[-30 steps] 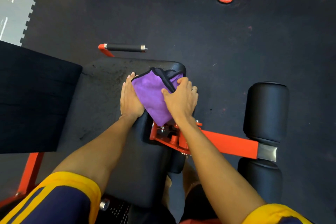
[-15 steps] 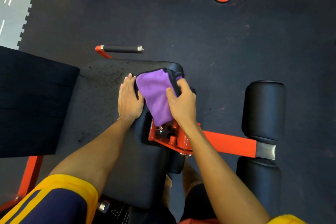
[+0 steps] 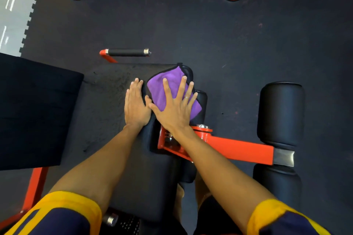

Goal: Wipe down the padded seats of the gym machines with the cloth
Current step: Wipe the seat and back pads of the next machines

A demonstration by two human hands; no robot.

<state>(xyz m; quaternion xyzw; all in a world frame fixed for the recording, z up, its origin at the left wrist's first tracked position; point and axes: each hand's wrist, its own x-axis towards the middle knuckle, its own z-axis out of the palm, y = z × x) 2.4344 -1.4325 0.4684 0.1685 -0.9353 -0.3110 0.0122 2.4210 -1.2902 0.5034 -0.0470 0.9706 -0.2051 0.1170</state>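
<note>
At seat (image 3: 107, 112) corner, right hand (image 3: 174, 108) flat on cloth (image 3: 164, 89), left hand (image 3: 135, 105) beside

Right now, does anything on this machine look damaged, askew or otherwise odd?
The seat pad has a speckled, worn-looking patch left of the left hand; wear or grime, I cannot tell. Nothing else stands out.

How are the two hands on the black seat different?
The right hand lies on the purple cloth; the left hand lies on the bare black seat. The right hand's fingers are spread wide; the left hand's are close together. The right hand wears a ring; the left hand shows none. Both lie flat, palm down, side by side.
</note>
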